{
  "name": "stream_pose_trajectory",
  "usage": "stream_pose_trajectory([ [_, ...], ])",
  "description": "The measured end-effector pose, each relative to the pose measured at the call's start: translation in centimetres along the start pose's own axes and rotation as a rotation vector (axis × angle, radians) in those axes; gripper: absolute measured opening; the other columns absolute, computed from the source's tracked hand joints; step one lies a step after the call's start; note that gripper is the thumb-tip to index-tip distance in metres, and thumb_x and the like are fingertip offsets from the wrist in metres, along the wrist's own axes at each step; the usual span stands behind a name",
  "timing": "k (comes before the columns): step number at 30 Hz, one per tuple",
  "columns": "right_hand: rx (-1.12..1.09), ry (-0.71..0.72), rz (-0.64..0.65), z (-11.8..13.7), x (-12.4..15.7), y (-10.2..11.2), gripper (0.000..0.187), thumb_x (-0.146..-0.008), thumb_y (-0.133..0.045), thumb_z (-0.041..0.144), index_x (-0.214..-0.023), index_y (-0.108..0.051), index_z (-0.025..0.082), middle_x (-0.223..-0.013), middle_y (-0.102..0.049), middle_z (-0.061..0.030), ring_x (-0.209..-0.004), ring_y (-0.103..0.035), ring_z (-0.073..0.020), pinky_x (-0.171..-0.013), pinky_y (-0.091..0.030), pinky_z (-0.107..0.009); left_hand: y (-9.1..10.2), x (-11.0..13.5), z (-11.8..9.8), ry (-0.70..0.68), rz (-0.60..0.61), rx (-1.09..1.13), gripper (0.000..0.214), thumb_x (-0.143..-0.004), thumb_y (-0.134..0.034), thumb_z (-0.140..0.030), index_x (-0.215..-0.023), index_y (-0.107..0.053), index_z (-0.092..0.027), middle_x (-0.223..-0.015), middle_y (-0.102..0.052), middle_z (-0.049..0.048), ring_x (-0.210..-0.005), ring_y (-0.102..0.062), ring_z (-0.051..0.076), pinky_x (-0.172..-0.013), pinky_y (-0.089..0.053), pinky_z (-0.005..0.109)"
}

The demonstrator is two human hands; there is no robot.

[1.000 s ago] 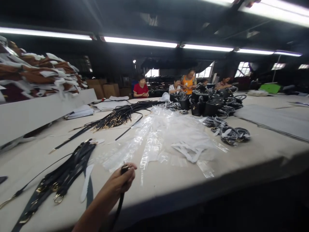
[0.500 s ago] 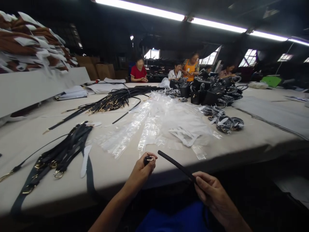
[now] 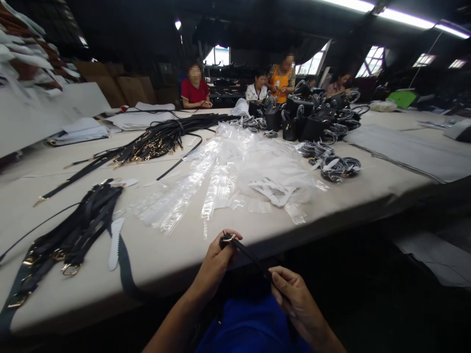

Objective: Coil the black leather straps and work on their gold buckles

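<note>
My left hand grips a small gold buckle at one end of a thin black strap, just over the front edge of the cream work table. The strap runs across to my right hand, whose fingers close around it below the table edge. Part of the strap is hidden inside that hand. Nearest my left hand lie clear plastic bags. A bundle of black straps with gold buckles lies further left, beside a white serrated blade-shaped piece.
A second strap bundle lies beyond the plastic. Black handbags and coiled straps stand at the far right. Co-workers sit past the table's far edge. A stack of brown and white material rises behind a white board at left.
My hands have come closer together, and the strap's free end has swung from pointing at my left hand to meeting the buckle there. The camera has tilted, shifting the table in view.
</note>
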State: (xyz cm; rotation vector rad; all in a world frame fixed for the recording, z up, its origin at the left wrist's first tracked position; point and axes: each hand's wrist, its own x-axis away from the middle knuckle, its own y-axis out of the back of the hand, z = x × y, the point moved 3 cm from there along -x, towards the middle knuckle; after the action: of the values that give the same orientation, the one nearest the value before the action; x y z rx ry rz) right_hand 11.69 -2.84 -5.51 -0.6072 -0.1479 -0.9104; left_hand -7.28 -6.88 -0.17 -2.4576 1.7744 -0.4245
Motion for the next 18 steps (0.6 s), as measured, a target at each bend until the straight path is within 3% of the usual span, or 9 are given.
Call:
stream_pose_trajectory([
  [5,0.042,0.068,0.016,0.8,-0.6,-1.0,0.033,-0.083,-0.069,0.043,-0.092,-0.066,0.012,-0.048,-0.051,0.0056,-0.034,-0.022,0.0002,-0.036,-0.007,-0.020,-0.4,0.4,0.3,-0.010,-0.004,-0.079,0.030,-0.089,-0.055,-0.046,-0.096,-0.055,-0.017,-0.066,-0.041,-0.0047,-0.057,-0.032,0.009,-0.052,-0.027,0.021],
  [13,0.147,0.110,-0.036,1.0,-1.0,-1.7,0.038,-0.080,-0.070,0.048,-0.092,-0.068,0.012,-0.047,-0.051,0.0047,-0.037,-0.025,-0.0029,-0.038,-0.012,-0.021,0.3,1.1,0.6,0.015,-0.115,-0.007,0.037,-0.089,-0.055,-0.046,-0.114,-0.050,-0.020,-0.062,-0.033,-0.0068,-0.056,-0.031,0.010,-0.052,-0.025,0.022],
  [18,0.265,0.192,-0.030,-0.3,-1.2,-2.4,0.037,-0.081,-0.068,0.049,-0.088,-0.070,0.013,-0.047,-0.052,0.0031,-0.041,-0.033,-0.0059,-0.042,-0.019,-0.023,-0.7,1.2,1.4,-0.091,-0.134,-0.367,0.027,-0.094,-0.047,-0.039,-0.114,-0.052,-0.022,-0.068,-0.043,-0.0040,-0.061,-0.039,0.013,-0.059,-0.034,0.025],
])
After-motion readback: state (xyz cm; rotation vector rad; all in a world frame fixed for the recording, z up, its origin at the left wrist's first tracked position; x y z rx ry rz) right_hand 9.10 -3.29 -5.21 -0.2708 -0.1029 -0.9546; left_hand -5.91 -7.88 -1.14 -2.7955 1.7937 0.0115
